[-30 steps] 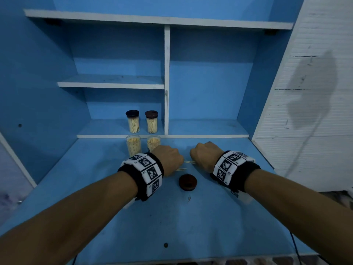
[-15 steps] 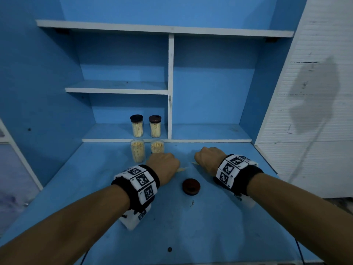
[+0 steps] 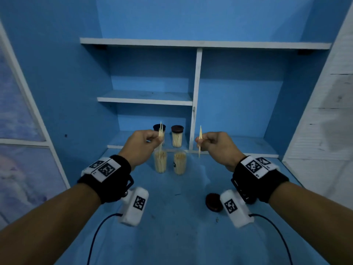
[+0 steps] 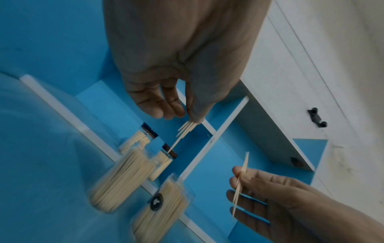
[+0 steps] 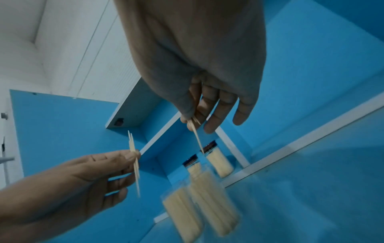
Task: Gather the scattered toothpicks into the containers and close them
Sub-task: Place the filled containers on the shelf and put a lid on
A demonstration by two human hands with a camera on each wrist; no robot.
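Pinching toothpicks [image 3: 161,133], hands [image 3: 140,145] raised, lid [image 3: 213,202] half-hidden

A plain room: blue wooden shelving [image 3: 145,97] beside white cupboard [image 3: 324,121].

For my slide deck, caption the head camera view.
Left hand and right hand each pinch toothpicks above two open containers.

Blue table [image 3: 172,236]: 2 open toothpick jars [image 3: 160,161], 1 dark lid [image 3: 213,202].
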